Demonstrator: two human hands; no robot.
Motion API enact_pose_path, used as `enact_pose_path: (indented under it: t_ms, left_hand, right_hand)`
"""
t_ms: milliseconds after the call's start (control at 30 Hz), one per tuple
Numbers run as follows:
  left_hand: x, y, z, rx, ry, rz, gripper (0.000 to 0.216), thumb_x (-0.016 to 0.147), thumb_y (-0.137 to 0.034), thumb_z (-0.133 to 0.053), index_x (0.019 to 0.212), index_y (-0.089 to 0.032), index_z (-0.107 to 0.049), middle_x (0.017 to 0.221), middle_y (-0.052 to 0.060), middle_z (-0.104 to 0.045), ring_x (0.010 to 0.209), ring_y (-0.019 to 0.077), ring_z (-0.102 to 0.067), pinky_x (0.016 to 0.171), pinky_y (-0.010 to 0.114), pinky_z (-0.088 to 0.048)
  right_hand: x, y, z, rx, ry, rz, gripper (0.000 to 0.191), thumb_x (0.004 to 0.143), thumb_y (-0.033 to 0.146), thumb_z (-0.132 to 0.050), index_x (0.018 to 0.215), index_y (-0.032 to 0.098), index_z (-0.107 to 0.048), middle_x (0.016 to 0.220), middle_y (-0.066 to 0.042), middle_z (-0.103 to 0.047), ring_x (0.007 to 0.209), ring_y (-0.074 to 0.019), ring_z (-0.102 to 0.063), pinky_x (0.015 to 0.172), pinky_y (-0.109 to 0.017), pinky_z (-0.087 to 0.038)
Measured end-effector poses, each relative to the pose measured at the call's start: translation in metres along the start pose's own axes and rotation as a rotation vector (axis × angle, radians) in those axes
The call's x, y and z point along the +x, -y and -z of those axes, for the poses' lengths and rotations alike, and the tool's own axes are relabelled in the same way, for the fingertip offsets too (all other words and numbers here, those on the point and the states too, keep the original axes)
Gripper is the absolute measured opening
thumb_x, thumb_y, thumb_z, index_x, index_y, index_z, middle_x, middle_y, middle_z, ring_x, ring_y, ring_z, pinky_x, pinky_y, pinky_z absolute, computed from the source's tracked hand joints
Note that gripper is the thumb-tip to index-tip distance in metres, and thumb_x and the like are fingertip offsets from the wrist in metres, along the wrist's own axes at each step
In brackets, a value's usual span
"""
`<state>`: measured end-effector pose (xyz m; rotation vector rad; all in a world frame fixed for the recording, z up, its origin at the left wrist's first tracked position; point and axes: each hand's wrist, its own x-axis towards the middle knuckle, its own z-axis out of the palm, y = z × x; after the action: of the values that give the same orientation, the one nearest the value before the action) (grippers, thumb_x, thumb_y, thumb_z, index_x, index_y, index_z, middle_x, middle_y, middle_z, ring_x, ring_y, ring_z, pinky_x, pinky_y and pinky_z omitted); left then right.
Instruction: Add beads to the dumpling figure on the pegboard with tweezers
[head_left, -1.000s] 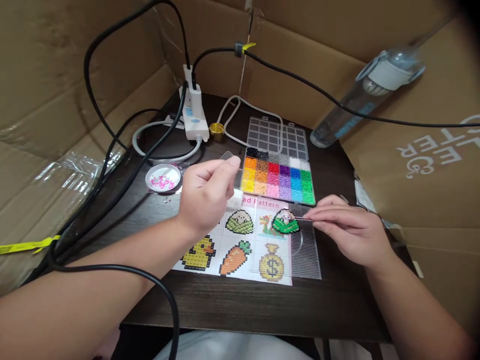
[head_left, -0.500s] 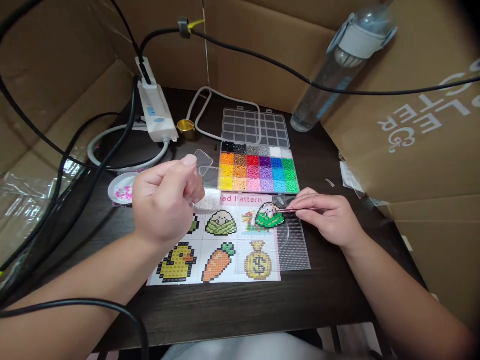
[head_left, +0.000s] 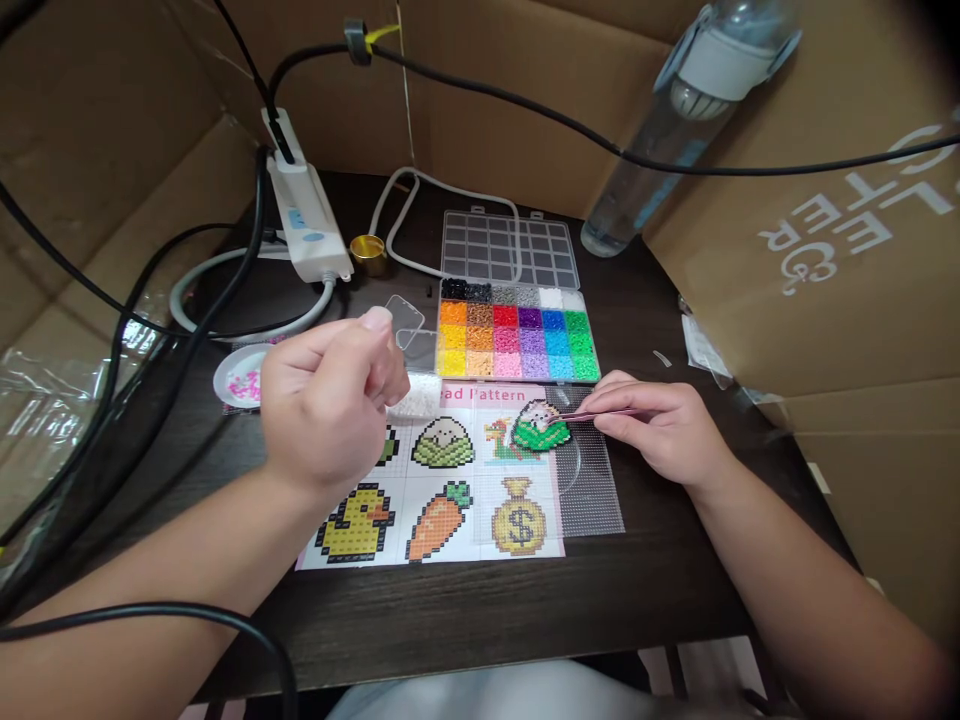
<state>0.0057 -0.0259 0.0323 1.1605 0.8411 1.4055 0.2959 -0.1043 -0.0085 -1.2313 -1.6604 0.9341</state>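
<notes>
My right hand (head_left: 664, 425) pinches a pair of tweezers (head_left: 581, 416), whose tips reach the white upper part of a green, white and black bead design (head_left: 541, 432). That design lies on a clear pegboard (head_left: 600, 480), partly over the printed pattern sheet (head_left: 442, 475). My left hand (head_left: 330, 395) is closed in a fist, raised over the sheet's left side; whatever its fingers hold, if anything, is hidden. Just beyond its fingers stands a small clear box of white beads (head_left: 418, 398).
A bead case (head_left: 517, 330) with colour-sorted compartments lies with its lid open at the back. Left are a white dish (head_left: 238, 376) of pink and white beads, a gold cup (head_left: 368, 254) and a power strip (head_left: 304, 215). A water bottle (head_left: 675, 140) and cardboard walls stand around; black cables cross above.
The view has shifted slightly. Both hands keep nearly the same poses, and the tweezers stay at the bead design's white area.
</notes>
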Motion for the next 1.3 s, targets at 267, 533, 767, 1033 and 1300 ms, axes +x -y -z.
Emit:
enact_pose_path:
  t_ms: [267,533,767,1033,1300]
  left_hand:
    - [0.0,-0.0005,0.0001,0.008,0.003,0.011,0.05,0.085,-0.032,-0.066,0.045,-0.019,-0.038,0.044,-0.002,-0.03,0.042,0.0088,-0.03,0.044,0.031,-0.02]
    - [-0.0006,-0.0019,-0.0008,0.025,0.001,0.006,0.052,0.084,-0.032,-0.067,0.045,-0.018,-0.036,0.044,-0.002,-0.03,0.042,0.0077,-0.031,0.044,0.03,-0.022]
    - [-0.0004,-0.0028,-0.0012,0.009,0.0,0.006,0.05,0.085,-0.028,-0.064,0.044,-0.019,-0.037,0.043,-0.002,-0.03,0.042,0.009,-0.03,0.044,0.03,-0.022]
    - [-0.001,-0.0026,-0.0006,0.025,0.0,0.004,0.05,0.086,-0.028,-0.065,0.045,-0.019,-0.038,0.044,-0.002,-0.033,0.042,0.0092,-0.032,0.045,0.031,-0.022]
    - [-0.0012,-0.0033,-0.0015,0.021,-0.002,0.012,0.049,0.087,-0.027,-0.063,0.045,-0.019,-0.038,0.044,-0.002,-0.033,0.042,0.0093,-0.033,0.045,0.031,-0.022]
  right_hand:
    - [0.0019,0.0026,-0.0002,-0.01,-0.004,0.007,0.021,0.085,0.015,-0.073,0.096,0.031,-0.081,0.089,-0.003,-0.076,0.087,-0.0194,-0.068,0.08,-0.036,-0.056]
    - [0.0021,0.0045,-0.0007,-0.037,-0.016,-0.008,0.014,0.085,0.019,-0.074,0.092,0.028,-0.082,0.085,-0.005,-0.077,0.084,-0.0214,-0.069,0.079,-0.039,-0.057]
    - [0.0007,0.0032,-0.0001,-0.043,-0.002,-0.001,0.018,0.085,0.016,-0.073,0.094,0.029,-0.082,0.087,-0.004,-0.077,0.085,-0.0209,-0.068,0.08,-0.038,-0.057]
    - [0.001,0.0029,-0.0012,-0.035,0.005,0.005,0.018,0.084,0.017,-0.073,0.093,0.029,-0.082,0.086,-0.004,-0.077,0.086,-0.0214,-0.068,0.081,-0.04,-0.058]
    - [0.0026,0.0049,-0.0015,-0.032,-0.017,-0.003,0.014,0.084,0.021,-0.073,0.092,0.029,-0.082,0.084,-0.005,-0.077,0.083,-0.0215,-0.069,0.078,-0.039,-0.058]
